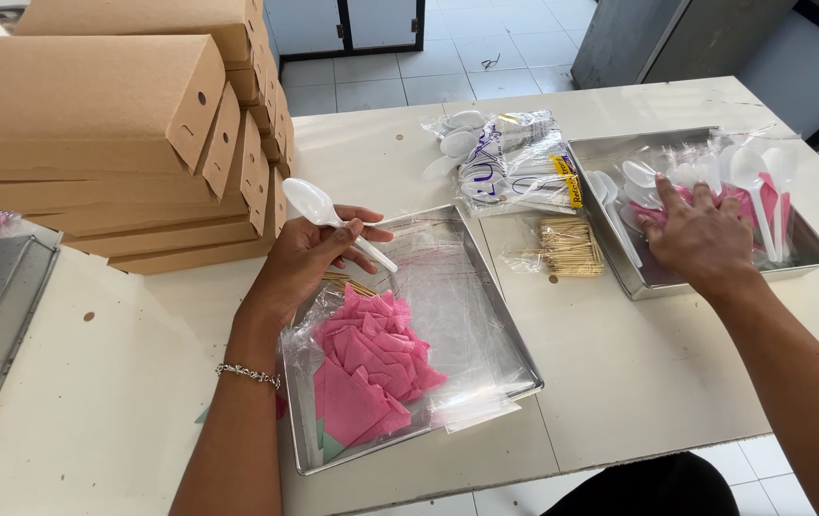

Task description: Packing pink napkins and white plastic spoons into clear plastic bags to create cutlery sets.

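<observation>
Nearest me, a shallow rectangular steel tray on the white counter holds folded pink paper napkins and clear plastic sleeves. Above its far left corner, my left hand grips a white plastic spoon by the handle, bowl pointing away to the left. Beyond, a loose bundle of wooden toothpicks lies between the trays. My right hand rests palm-down and spread in the second steel tray, on bagged spoon sets; it appears to grasp nothing, though the fingertips are partly hidden. Step in hand, as I judge it: assembling one cutlery set. The next move calls for a sleeve and a napkin to join the spoon.
</observation>
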